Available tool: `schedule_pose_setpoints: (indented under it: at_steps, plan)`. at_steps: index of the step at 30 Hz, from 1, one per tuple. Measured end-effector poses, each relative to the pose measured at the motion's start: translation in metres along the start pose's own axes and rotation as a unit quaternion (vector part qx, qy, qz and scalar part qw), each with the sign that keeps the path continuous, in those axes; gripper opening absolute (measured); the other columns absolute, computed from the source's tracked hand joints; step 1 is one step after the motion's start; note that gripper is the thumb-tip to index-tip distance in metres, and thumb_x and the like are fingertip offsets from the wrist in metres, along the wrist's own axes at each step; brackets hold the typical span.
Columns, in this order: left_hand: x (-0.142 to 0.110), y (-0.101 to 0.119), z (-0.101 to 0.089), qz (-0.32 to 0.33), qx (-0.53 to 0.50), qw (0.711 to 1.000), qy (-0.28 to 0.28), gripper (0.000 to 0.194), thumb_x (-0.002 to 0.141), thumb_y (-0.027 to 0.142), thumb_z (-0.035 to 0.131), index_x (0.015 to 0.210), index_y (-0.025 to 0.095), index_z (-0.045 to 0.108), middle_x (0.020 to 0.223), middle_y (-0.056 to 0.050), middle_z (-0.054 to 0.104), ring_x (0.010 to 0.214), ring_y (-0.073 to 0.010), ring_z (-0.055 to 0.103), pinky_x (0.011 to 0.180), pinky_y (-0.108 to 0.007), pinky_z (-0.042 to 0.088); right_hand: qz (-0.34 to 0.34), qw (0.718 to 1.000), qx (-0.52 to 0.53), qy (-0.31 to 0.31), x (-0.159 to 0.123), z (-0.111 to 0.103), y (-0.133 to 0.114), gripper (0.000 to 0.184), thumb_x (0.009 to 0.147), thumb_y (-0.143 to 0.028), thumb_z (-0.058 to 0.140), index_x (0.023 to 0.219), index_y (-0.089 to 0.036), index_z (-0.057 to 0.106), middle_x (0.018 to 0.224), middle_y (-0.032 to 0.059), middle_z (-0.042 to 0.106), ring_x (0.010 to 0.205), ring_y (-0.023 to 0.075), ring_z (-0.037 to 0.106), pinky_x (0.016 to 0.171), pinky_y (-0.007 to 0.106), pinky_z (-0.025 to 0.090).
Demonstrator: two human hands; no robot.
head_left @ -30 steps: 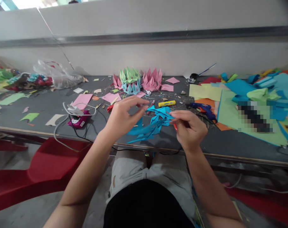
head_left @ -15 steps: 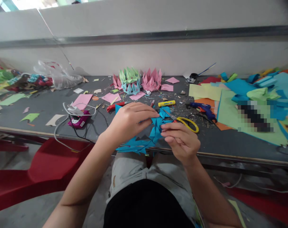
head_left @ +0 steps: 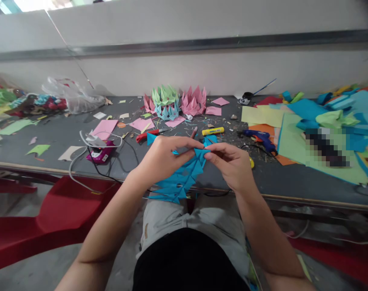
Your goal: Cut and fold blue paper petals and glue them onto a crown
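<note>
A blue folded-paper crown (head_left: 184, 178) with many pointed pieces hangs over the table's front edge, above my lap. My left hand (head_left: 168, 155) grips it from the left, thumb and fingers closed on one blue piece. From the right, my right hand (head_left: 232, 163) pinches the same piece between thumb and forefinger. Mostly hidden behind my right hand lie scissors with a yellow handle (head_left: 252, 162). Just beyond the hands are a yellow glue tube (head_left: 213, 131) and a red-handled cutting tool (head_left: 147, 135).
Finished pink (head_left: 194, 101), green (head_left: 165, 95) and light blue paper crowns (head_left: 167, 112) stand by the wall. A blue glue gun (head_left: 261, 137) and a paper pile (head_left: 308, 145) lie right. On the left are a purple power strip (head_left: 101, 153) with cables and a red chair (head_left: 68, 206).
My right hand has moved up and left to the blue piece beside my left fingers, covering most of the scissors. The crown's lower part has shifted slightly downward.
</note>
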State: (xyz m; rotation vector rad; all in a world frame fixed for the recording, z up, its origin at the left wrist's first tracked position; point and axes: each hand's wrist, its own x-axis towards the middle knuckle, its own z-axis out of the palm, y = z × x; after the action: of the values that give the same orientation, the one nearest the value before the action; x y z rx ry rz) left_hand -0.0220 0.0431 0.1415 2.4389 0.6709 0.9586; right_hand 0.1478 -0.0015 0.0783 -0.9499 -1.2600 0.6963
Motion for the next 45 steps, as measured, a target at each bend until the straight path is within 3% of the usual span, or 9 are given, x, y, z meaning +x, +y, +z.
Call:
schedule_pose_setpoints:
  at_steps: [3,8,15,18,21,26,30,36,45]
  plan:
    - [0.001,0.0,-0.005,-0.053,-0.06,0.996,-0.042,0.019,0.081,0.02,0.056,0.096,0.018,0.068,0.092,-0.004,0.07,0.082,-0.0142,0.065,0.07,-0.023,0.053,0.024,1.0,0.011,0.007,-0.003,-0.002,0.009,0.014,0.068,-0.033,0.071,0.074,-0.021,0.068,0.067,-0.0016,0.066,0.059,0.0107,0.06,0.053,0.022,0.05]
    - [0.002,-0.015,-0.007,-0.098,-0.119,0.987,-0.047,0.022,0.083,0.029,0.055,0.095,0.015,0.068,0.088,-0.007,0.07,0.08,-0.0148,0.065,0.069,-0.024,0.053,0.046,0.994,0.08,0.051,-0.007,-0.005,0.023,0.019,0.065,-0.039,0.073,0.07,-0.022,0.066,0.061,-0.0036,0.061,0.053,0.0089,0.055,0.049,0.02,0.047]
    - [0.003,-0.029,-0.002,-0.08,-0.153,0.952,-0.255,0.027,0.087,0.03,0.05,0.108,0.019,0.062,0.104,-0.005,0.067,0.093,-0.0156,0.062,0.081,-0.028,0.05,0.069,0.979,0.171,0.083,-0.007,-0.006,0.042,0.033,0.056,-0.047,0.076,0.069,-0.023,0.058,0.064,-0.0047,0.059,0.05,0.0089,0.052,0.046,0.021,0.046]
    - [0.003,-0.031,0.004,-0.097,-0.23,0.923,-0.292,0.029,0.087,0.027,0.049,0.114,0.019,0.058,0.102,-0.005,0.067,0.09,-0.0148,0.062,0.08,-0.028,0.05,0.109,0.971,0.2,0.07,-0.01,-0.006,0.05,0.035,0.055,-0.047,0.076,0.071,-0.023,0.056,0.068,-0.0049,0.058,0.05,0.0079,0.052,0.046,0.02,0.044]
    - [-0.001,-0.036,0.014,-0.152,-0.342,0.886,-0.272,0.031,0.086,0.025,0.052,0.116,0.02,0.056,0.101,-0.006,0.067,0.088,-0.0137,0.063,0.078,-0.027,0.05,0.133,0.963,0.229,0.055,-0.013,-0.003,0.052,0.033,0.058,-0.046,0.075,0.073,-0.024,0.055,0.07,-0.0057,0.058,0.051,0.0079,0.053,0.048,0.02,0.044]
    - [-0.01,-0.041,0.03,-0.291,-0.484,0.808,-0.168,0.028,0.077,0.03,0.063,0.102,0.018,0.065,0.094,-0.008,0.068,0.074,-0.0133,0.064,0.063,-0.024,0.052,0.155,0.961,0.229,0.028,-0.016,-0.002,0.049,0.036,0.059,-0.046,0.074,0.076,-0.024,0.051,0.073,-0.004,0.059,0.053,0.0103,0.056,0.053,0.024,0.047]
    - [-0.01,-0.037,0.036,-0.325,-0.543,0.768,-0.099,0.028,0.066,0.025,0.073,0.093,0.02,0.068,0.087,-0.006,0.069,0.065,-0.0114,0.064,0.052,-0.019,0.049,0.133,0.968,0.212,0.013,-0.015,-0.003,0.055,0.036,0.058,-0.046,0.075,0.073,-0.024,0.051,0.078,-0.003,0.062,0.058,0.0115,0.059,0.051,0.024,0.047]
    - [-0.01,-0.024,0.035,-0.263,-0.523,0.806,-0.087,0.034,0.059,0.026,0.078,0.092,0.02,0.07,0.082,-0.004,0.069,0.07,-0.0134,0.064,0.062,-0.023,0.053,0.091,0.978,0.183,-0.042,-0.011,-0.005,0.048,0.027,0.064,-0.044,0.072,0.075,-0.025,0.056,0.08,-0.0025,0.065,0.071,0.0142,0.063,0.062,0.028,0.052]
    - [-0.01,-0.005,0.031,-0.182,-0.373,0.909,-0.015,0.014,0.066,0.026,0.073,0.073,0.015,0.067,0.079,-0.004,0.067,0.075,-0.0143,0.062,0.066,-0.026,0.051,0.109,0.98,0.133,-0.101,-0.012,-0.009,0.04,0.021,0.069,-0.043,0.069,0.074,-0.023,0.064,0.071,-0.0027,0.065,0.065,0.0126,0.062,0.06,0.024,0.051]
